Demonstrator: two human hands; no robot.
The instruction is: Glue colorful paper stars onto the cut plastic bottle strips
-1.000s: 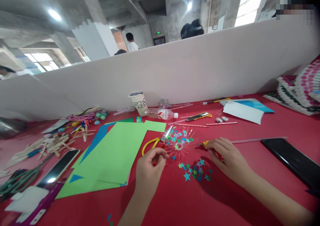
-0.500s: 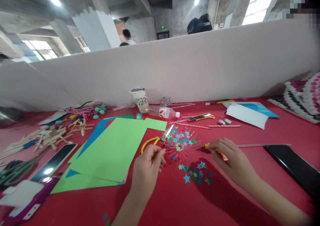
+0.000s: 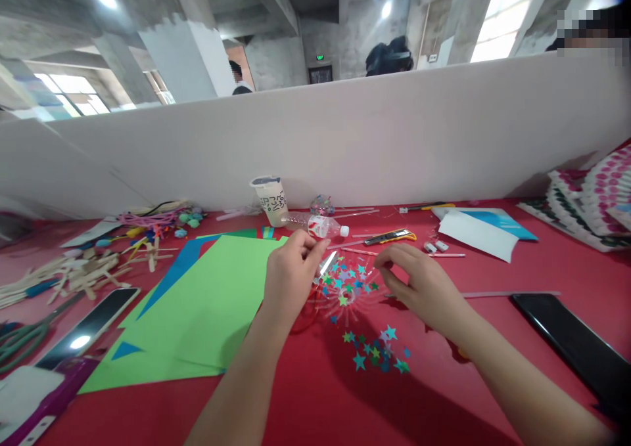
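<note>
My left hand (image 3: 292, 276) is raised over the scissors (image 3: 327, 264), with thumb and forefinger pinched; whatever they hold is too small to make out. Only the blades show, as the hand hides the yellow handles. My right hand (image 3: 419, 282) hovers right of a clear plastic piece with fanned-out strips (image 3: 349, 309), its forefinger and thumb bent with a gap between them. Small paper stars (image 3: 348, 274) in blue, green and lilac lie on that piece. More stars (image 3: 374, 353) are scattered in front. Beneath my right hand lies an orange-handled tool (image 3: 461, 350), mostly covered.
Green paper sheets (image 3: 207, 301) spread at left, beside a phone (image 3: 93, 324) and a purple tool (image 3: 59, 397). Behind are a cup (image 3: 271, 203), a plastic bottle (image 3: 325, 226) and a box cutter (image 3: 390, 236). A black phone (image 3: 566, 337) is at right; a white partition (image 3: 345, 144) stands behind.
My left hand has moved forward and up, now covering the scissors' handles. My right hand has let go of the orange-handled tool and moved left and forward toward the left hand.
</note>
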